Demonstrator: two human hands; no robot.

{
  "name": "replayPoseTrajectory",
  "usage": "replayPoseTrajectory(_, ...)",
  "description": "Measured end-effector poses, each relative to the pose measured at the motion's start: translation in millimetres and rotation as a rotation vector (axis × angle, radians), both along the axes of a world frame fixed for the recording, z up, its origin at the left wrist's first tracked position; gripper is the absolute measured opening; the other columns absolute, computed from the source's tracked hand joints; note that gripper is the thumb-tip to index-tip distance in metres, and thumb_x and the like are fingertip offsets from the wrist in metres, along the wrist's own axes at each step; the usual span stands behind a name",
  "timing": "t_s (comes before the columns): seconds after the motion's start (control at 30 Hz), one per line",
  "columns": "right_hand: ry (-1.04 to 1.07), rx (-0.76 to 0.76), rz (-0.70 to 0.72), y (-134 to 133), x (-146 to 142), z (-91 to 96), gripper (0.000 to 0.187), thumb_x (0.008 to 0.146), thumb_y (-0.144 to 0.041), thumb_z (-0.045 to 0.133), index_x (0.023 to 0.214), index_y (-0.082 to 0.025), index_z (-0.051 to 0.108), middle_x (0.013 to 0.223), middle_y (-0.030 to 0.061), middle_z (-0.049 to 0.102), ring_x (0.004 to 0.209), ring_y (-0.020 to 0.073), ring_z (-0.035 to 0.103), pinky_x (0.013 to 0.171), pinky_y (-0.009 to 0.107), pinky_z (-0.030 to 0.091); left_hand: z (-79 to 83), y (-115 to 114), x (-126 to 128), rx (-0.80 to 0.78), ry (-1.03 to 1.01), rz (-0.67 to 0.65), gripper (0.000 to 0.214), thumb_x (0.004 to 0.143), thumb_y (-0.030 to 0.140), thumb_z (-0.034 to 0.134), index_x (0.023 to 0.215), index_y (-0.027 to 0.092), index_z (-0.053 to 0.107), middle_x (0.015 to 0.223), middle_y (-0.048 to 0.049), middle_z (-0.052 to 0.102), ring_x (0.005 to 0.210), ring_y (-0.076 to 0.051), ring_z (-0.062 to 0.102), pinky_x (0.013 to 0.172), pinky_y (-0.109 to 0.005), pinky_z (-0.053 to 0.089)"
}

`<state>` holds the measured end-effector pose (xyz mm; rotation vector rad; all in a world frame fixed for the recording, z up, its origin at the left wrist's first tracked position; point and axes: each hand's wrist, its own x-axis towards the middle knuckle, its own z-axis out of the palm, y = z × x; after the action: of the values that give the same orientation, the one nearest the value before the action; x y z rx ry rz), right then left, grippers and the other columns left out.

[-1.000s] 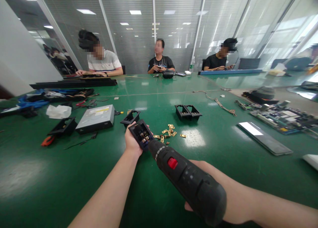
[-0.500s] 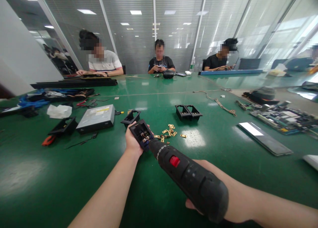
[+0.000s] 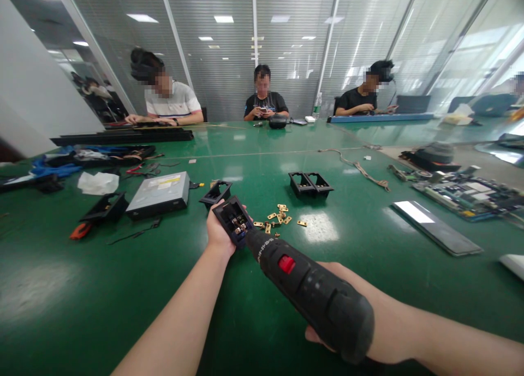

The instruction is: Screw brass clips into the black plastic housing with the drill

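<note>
My left hand (image 3: 216, 234) is closed around a small black plastic socket housing (image 3: 233, 220) with brass contacts inside, held tilted just above the green table (image 3: 123, 288). My right hand (image 3: 347, 305) grips a black electric screwdriver (image 3: 311, 291) with a red button; its tip is pressed into the housing. Just beyond the housing lie several loose brass contact pieces (image 3: 279, 218) scattered on the table.
More black housings lie ahead: one (image 3: 215, 192) by my left hand, a pair (image 3: 310, 183) further right, another (image 3: 105, 207) at left. A grey optical drive (image 3: 159, 193), white tissue (image 3: 97, 183), circuit boards (image 3: 466, 193) and a metal plate (image 3: 434, 227) surround them. Three people sit across the table.
</note>
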<state>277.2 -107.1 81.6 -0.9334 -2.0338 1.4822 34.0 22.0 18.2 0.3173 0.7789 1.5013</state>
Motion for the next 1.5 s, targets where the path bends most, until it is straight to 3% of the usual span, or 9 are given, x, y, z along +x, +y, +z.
replayPoseTrajectory(0.33, 0.047, -0.024, -0.001, -0.4, -0.4, -5.1, 0.026, 0.073, -0.025, 0.072, 0.096, -0.016, 0.064, 0.08, 0.0037, 0.062, 0.071, 0.0175, 0.054, 0.054, 0.024, 0.043, -1.5, -0.1, -1.1, 0.041, 0.033, -0.019, 0.037, 0.083, 0.044, 0.05, 0.076, 0.013, 0.068, 0.064, -0.0088, 0.069, 0.051, -0.022, 0.066, 0.046, -0.033, 0.053)
replayPoseTrajectory(0.57, 0.032, -0.063, 0.032, 2.4, -1.8, -0.5, 0.026, 0.075, -0.021, 0.073, 0.098, -0.015, 0.062, 0.079, 0.0009, 0.06, 0.069, 0.0149, 0.05, 0.06, 0.025, 0.045, -0.8, 0.4, -0.1, 0.035, 0.035, -0.011, 0.037, 0.082, 0.044, 0.05, 0.075, 0.013, 0.068, 0.063, -0.0086, 0.068, 0.05, -0.023, 0.066, 0.046, -0.033, 0.053)
replayPoseTrajectory(0.73, 0.051, -0.011, 0.003, 2.0, -1.5, -0.5, 0.019, 0.073, -0.023, 0.07, 0.09, -0.016, 0.064, 0.079, 0.0037, 0.061, 0.071, 0.0178, 0.053, 0.055, 0.024, 0.044, 0.0, -0.3, 0.6, 0.027, 0.034, -0.004, 0.037, 0.083, 0.043, 0.049, 0.075, 0.013, 0.068, 0.063, -0.0087, 0.068, 0.05, -0.022, 0.065, 0.045, -0.033, 0.052)
replayPoseTrajectory(1.5, -0.002, -0.002, 0.032, 2.7, 0.2, -0.4, 0.025, 0.075, -0.025, 0.07, 0.097, -0.014, 0.063, 0.086, 0.0059, 0.065, 0.076, 0.0202, 0.057, 0.062, 0.029, 0.049, -3.7, 0.8, -0.3, 0.035, 0.047, -0.021, 0.036, 0.081, 0.046, 0.052, 0.077, 0.014, 0.068, 0.064, -0.0088, 0.069, 0.053, -0.024, 0.068, 0.048, -0.034, 0.054)
